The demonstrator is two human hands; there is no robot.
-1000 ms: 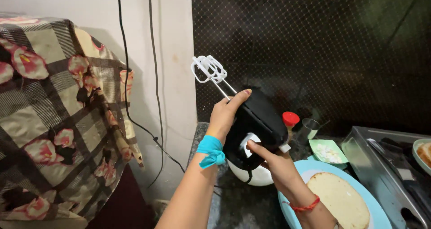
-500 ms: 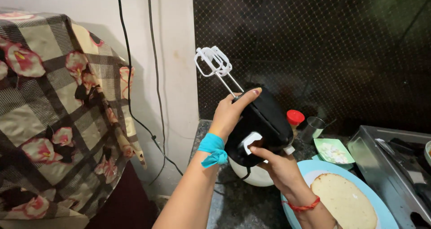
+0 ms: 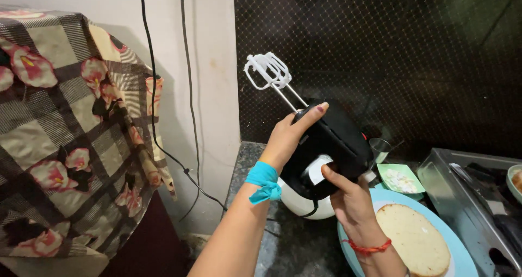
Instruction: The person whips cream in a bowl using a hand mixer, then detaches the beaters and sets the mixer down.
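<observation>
Left hand (image 3: pixel 288 138): closed around the black plastic hand mixer (image 3: pixel 329 146), raised above the counter.
Right hand (image 3: pixel 350 198): gripped on the mixer's rear end.
White-coated beaters (image 3: pixel 267 70): pointed up-left.
Blue round plate (image 3: pixel 462 258): occupied by pale sponge layer (image 3: pixel 413 239).

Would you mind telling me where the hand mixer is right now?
In the head view the black hand mixer is held up at centre frame by the left hand and right hand, above the white bowl, beaters pointing up-left toward the wall.
</observation>
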